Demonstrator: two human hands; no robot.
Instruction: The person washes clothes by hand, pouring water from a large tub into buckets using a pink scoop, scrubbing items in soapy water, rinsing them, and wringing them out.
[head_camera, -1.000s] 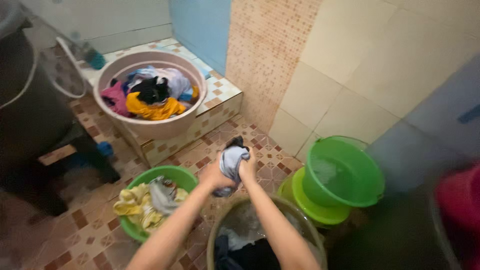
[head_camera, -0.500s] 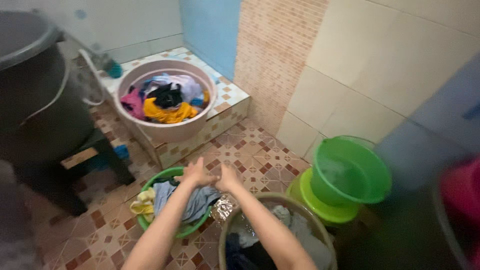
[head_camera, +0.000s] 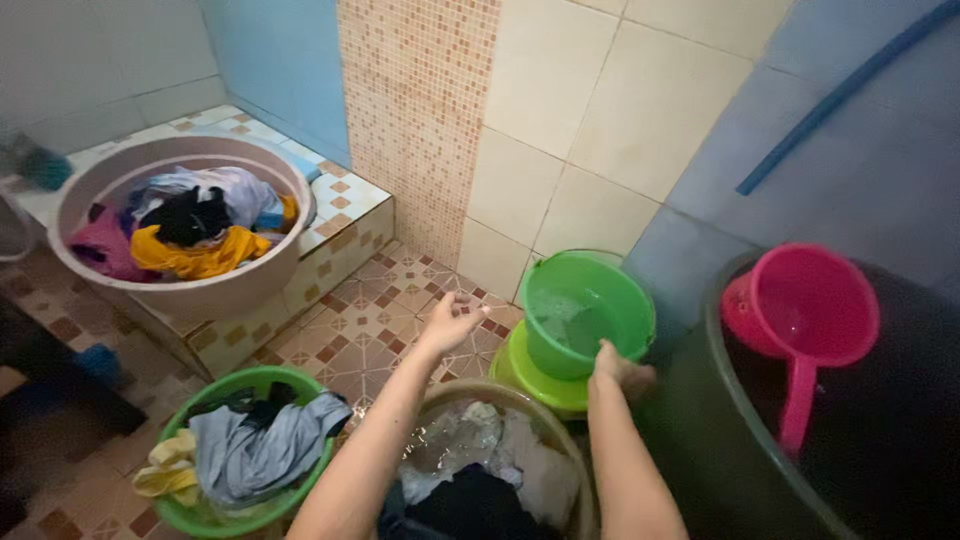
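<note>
A patterned tile floor (head_camera: 360, 335) meets cream and mosaic wall tiles. 4 plastic tubs show: a beige basin (head_camera: 200, 290) of clothes on a tiled step, a green tub (head_camera: 185, 510) of wet cloth, a tan wash tub (head_camera: 575, 420) of soaking laundry, and a green bucket (head_camera: 625, 300). The left hand (head_camera: 450, 322) hovers open, empty. The right hand (head_camera: 615, 365) touches the bucket's base; its grip is unclear. 1 pink dipper (head_camera: 805, 320) rests on a dark barrel (head_camera: 900, 440).

The right hand (head_camera: 622, 370) is blurred and its fingers drop behind the rim of the green bucket (head_camera: 585, 310), so its grip cannot be told. The soaking basin (head_camera: 560, 420) and the green tub (head_camera: 250, 440) are cut off by the bottom edge. The dark barrel (head_camera: 800, 450) runs off right.
</note>
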